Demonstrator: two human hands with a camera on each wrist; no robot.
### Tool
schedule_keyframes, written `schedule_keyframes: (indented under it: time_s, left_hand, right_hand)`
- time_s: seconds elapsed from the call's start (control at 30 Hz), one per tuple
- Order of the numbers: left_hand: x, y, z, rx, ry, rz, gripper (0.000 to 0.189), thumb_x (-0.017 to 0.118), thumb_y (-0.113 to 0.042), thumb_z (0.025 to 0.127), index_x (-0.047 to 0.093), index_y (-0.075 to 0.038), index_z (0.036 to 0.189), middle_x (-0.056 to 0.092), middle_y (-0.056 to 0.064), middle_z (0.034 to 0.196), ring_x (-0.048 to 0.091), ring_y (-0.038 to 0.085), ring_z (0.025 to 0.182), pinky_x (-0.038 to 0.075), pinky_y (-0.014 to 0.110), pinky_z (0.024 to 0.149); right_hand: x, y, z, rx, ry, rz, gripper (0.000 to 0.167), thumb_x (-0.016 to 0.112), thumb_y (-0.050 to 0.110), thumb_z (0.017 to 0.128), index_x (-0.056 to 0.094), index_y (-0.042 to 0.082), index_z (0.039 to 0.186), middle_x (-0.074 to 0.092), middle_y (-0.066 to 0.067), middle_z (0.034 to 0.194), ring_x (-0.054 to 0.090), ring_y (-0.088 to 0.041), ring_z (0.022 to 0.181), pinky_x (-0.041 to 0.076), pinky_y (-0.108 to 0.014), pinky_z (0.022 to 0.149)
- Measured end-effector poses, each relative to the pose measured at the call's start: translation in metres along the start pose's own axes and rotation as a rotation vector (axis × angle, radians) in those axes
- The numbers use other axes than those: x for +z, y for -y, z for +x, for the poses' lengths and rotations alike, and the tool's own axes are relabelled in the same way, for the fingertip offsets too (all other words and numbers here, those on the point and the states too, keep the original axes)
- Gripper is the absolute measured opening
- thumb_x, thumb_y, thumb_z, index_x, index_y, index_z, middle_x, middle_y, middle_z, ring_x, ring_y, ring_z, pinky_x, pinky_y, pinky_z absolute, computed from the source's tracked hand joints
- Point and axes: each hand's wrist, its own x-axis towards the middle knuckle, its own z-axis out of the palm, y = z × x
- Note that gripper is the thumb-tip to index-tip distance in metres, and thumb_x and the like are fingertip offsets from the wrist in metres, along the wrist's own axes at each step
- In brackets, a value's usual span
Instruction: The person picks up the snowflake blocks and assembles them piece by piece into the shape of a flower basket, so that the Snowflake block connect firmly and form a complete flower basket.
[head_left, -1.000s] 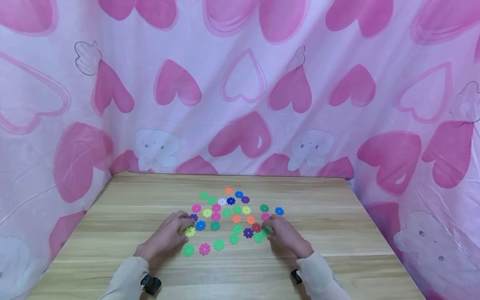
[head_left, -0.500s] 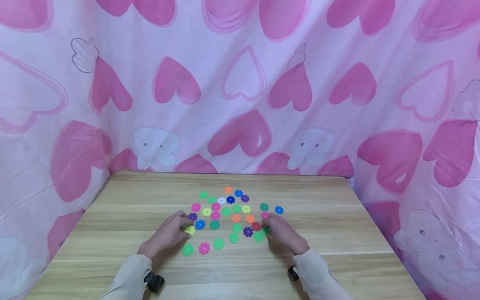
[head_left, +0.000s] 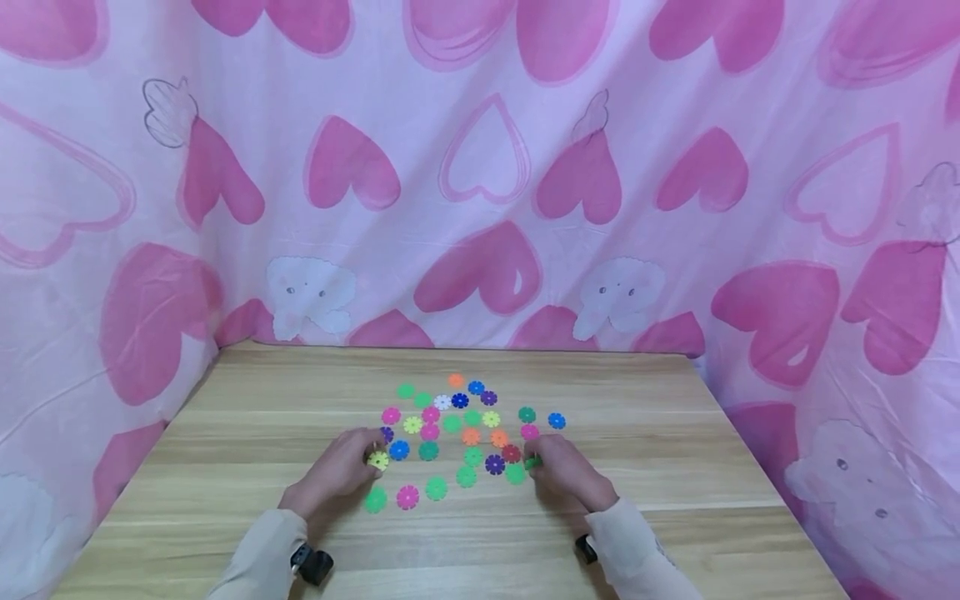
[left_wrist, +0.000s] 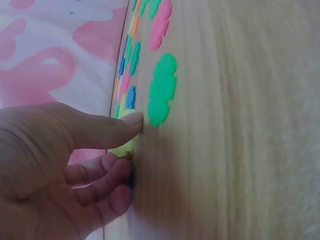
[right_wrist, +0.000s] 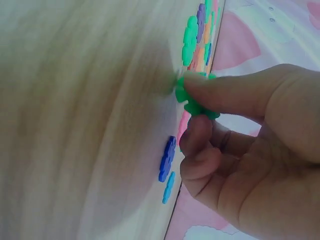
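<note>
Yellow disc: scatter's left side, pinched by left hand | green disc: tilted, pinched by right hand, near red disc | risk: loose pinch drops thin discs; sideways drag could bump blue disc

Shows smooth, matt plastic on discs | shows smooth wood grain on table | shows creased cloth on curtain
</note>
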Motion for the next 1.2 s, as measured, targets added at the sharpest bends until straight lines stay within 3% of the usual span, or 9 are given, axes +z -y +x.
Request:
schedule_keyframes:
  time_s: [0.13,0.3,0.53,0.83,0.97,1.13,1.2]
  left_hand:
    - [0.0,0.001,-0.001,-0.004,-0.009,-0.026,0.031,0.078,0.005,0.077,0.074,-0.009,0.105,0.071,0.003,0.099,0.061,0.016,0.086,0.056,0.038,0.079]
    - [-0.001,0.0,-0.001,-0.043,-0.013,-0.129,0.034,0.073,0.006,0.082,0.074,-0.009,0.113,0.069,0.002,0.096,0.057,0.015,0.083,0.053,0.03,0.074]
    - [-0.006,-0.012,0.003,-0.073,-0.033,-0.436,0.033,0.071,-0.002,0.089,0.069,-0.005,0.122,0.066,0.003,0.094,0.059,0.016,0.087,0.054,0.024,0.072]
    - [-0.001,-0.037,0.008,0.034,0.009,-0.744,0.039,0.069,-0.004,0.091,0.06,0.011,0.127,0.065,0.012,0.091,0.069,0.018,0.08,0.062,0.032,0.074]
    - [0.007,-0.045,0.012,0.085,0.033,-0.822,0.042,0.067,-0.003,0.093,0.056,0.014,0.129,0.066,0.01,0.088,0.068,0.009,0.075,0.062,0.03,0.072]
    - [0.016,-0.05,0.016,0.102,0.029,-0.904,0.042,0.065,-0.001,0.094,0.054,0.017,0.129,0.065,0.007,0.086,0.068,0.007,0.074,0.061,0.024,0.072]
    - [0.019,-0.051,0.017,0.087,0.035,-0.925,0.041,0.066,-0.003,0.094,0.055,0.017,0.129,0.066,0.005,0.086,0.068,0.007,0.075,0.06,0.024,0.073]
  right_hand:
    - [-0.001,0.001,-0.003,-0.023,0.006,0.033,0.014,0.069,0.001,0.089,0.075,0.014,0.088,0.064,0.003,0.08,0.053,-0.016,0.073,0.051,-0.031,0.069]
    - [-0.007,0.008,-0.006,-0.023,-0.034,0.058,0.012,0.068,0.005,0.092,0.075,0.015,0.09,0.061,0.004,0.079,0.053,-0.016,0.073,0.048,-0.028,0.067]
    - [-0.01,0.024,-0.004,-0.095,-0.145,0.155,0.011,0.067,0.014,0.095,0.077,0.014,0.089,0.064,0.004,0.085,0.053,-0.012,0.078,0.048,-0.024,0.066]
    - [-0.003,0.057,0.004,-0.302,-0.187,0.342,0.016,0.061,0.015,0.099,0.074,0.007,0.095,0.066,-0.004,0.077,0.05,-0.006,0.065,0.046,-0.019,0.057]
    - [0.004,0.069,0.008,-0.306,-0.19,0.395,0.015,0.062,0.018,0.099,0.074,0.01,0.097,0.069,0.002,0.08,0.055,-0.006,0.066,0.05,-0.02,0.056]
    - [0.01,0.079,0.01,-0.277,-0.209,0.462,0.016,0.062,0.017,0.099,0.075,0.007,0.101,0.074,-0.003,0.083,0.066,-0.024,0.071,0.051,-0.021,0.053]
    - [0.012,0.08,0.01,-0.267,-0.224,0.482,0.016,0.062,0.016,0.099,0.075,0.006,0.1,0.075,-0.006,0.084,0.067,-0.025,0.072,0.05,-0.021,0.051]
